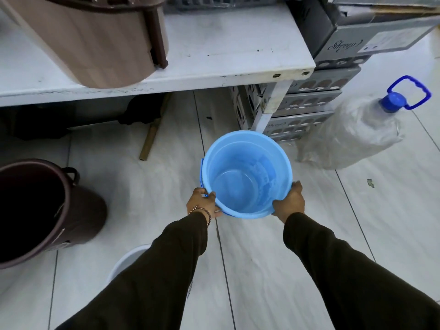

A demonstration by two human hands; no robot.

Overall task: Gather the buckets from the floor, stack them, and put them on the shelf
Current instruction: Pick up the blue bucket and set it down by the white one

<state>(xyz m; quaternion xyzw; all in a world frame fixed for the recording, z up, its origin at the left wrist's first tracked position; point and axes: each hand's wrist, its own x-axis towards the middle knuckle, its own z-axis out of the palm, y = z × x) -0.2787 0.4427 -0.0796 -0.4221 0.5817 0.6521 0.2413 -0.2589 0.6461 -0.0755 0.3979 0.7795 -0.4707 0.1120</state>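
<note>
Two hands are closed on the near rim of a light blue bucket (246,173), the left hand (202,203) gripping its left edge and the right hand (289,202) its right edge. The bucket is held upright above the pale tiled floor (273,270), just in front of the white shelf (214,55). A second rim is seen nested inside it, and a darker blue handle lies against its left side.

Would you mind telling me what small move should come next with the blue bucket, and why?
Probably lift the blue bucket up and forward toward the bare part of the white shelf: both hands, left and right, grip its rim, and the shelf lies just ahead.
</note>
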